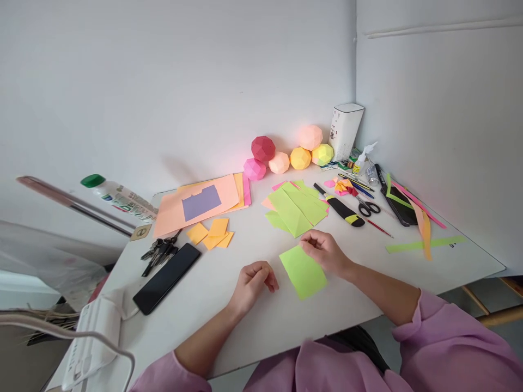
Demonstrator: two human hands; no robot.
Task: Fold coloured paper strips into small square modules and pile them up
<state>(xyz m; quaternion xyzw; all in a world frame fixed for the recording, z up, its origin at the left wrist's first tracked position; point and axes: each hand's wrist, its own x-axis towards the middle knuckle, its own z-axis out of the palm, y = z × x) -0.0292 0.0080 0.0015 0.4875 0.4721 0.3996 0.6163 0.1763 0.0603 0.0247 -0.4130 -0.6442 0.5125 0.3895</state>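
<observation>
A light green sheet of paper (303,275) lies near the front of the white table. My right hand (324,251) pinches its top edge between thumb and fingers. Just left of the sheet, my left hand (255,283) rests with its fingers curled in, apart from the paper; whether anything is inside them is hidden. Beyond my right hand is a loose pile of green paper pieces (292,207), with pink and peach pieces peeking out underneath. A black and yellow-green utility knife (341,209) and black-handled scissors (368,208) lie to the right of that pile.
Faceted paper balls (279,162) stand along the wall. Peach sheets (171,212), small orange papers (212,234), keys (161,251) and a black phone (166,279) are at left. Paper strips (425,245) lie at right. A white bottle (122,198) stands at the table's left edge.
</observation>
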